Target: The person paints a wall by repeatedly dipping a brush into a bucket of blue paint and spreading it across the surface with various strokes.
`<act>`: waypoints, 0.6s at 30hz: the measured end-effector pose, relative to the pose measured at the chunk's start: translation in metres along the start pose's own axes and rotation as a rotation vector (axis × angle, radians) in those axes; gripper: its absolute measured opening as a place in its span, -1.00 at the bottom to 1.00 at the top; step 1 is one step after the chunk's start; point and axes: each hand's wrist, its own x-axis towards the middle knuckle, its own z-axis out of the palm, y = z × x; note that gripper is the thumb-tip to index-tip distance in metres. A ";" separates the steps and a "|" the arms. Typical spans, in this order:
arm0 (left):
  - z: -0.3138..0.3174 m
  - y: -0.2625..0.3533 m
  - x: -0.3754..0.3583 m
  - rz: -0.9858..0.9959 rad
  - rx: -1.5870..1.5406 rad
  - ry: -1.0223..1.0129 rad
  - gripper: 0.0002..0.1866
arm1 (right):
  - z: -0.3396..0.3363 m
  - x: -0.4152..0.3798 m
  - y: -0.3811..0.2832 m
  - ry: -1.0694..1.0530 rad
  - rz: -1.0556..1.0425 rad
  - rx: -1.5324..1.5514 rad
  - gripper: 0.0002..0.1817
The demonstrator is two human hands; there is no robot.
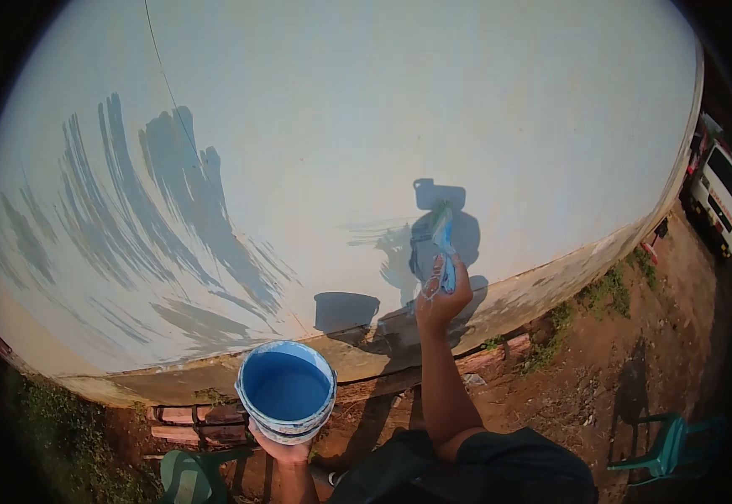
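My right hand (445,296) is wrapped round the handle of a paintbrush (443,231), which is smeared with blue paint. The bristles point up against the pale wall (550,126), beside a patch of fresh grey-blue strokes. Paint spots cover my fingers. Low in front of me, my left hand (282,448) supports a paint bucket (250,412) from underneath. Its rim is splashed, and blue paint (286,386) lies inside. Broad grey-blue strokes (173,160) fan across the wall's left side. Shadows of my head, arm and the bucket fall on the wall.
Stacked reddish bricks or blocks (198,424) lie at the wall's foot. Green plastic chairs stand at lower left (185,479) and lower right (664,449). A white vehicle (718,197) is parked at far right on reddish dirt (567,412). Plants grow at lower left.
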 end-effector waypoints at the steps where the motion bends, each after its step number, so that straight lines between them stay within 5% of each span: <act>1: 0.005 -0.003 -0.003 -0.008 0.051 -0.051 -0.16 | -0.004 0.009 -0.009 -0.001 0.079 0.000 -0.81; 6: 0.000 -0.001 -0.004 0.039 0.106 -0.054 -0.17 | 0.028 -0.017 -0.027 -0.183 0.105 0.110 -0.80; 9: 0.019 0.003 -0.011 0.112 -0.006 0.068 -0.19 | 0.050 -0.021 -0.048 -0.065 -0.136 -0.052 -0.75; 12: 0.014 0.017 -0.012 0.169 -0.021 0.062 -0.21 | 0.060 -0.026 -0.076 -0.088 0.046 0.029 -0.73; 18: 0.028 0.014 -0.023 0.138 -0.216 0.085 -0.20 | 0.090 -0.059 -0.136 -0.491 -0.048 0.469 -0.60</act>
